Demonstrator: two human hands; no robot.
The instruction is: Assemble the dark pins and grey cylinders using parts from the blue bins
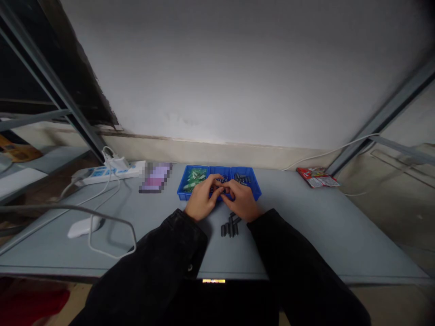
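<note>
My left hand (pixel 203 198) and my right hand (pixel 240 199) meet over the middle of a blue divided tray (pixel 185 196). Fingers of both are bent and pinched close together around something small that I cannot make out. In the tray's left compartment lie green and pale small pieces (pixel 194 180). Small shiny metal parts partly show in the middle one, behind my fingers. Dark cylinders (pixel 242 178) fill part of the right compartment. Below my hands, between the wrists, several more dark grey cylinders (pixel 231 228) lie on the grey table (pixel 288 253).
Left of the tray are a phone-like blurred rectangle (pixel 155 177), a white power strip (pixel 98 175) with plugs and loose cables, and a white mouse-shaped object (pixel 84 226). A red packet (pixel 317 176) lies at the right. A wall (pixel 231 90) rises behind the table.
</note>
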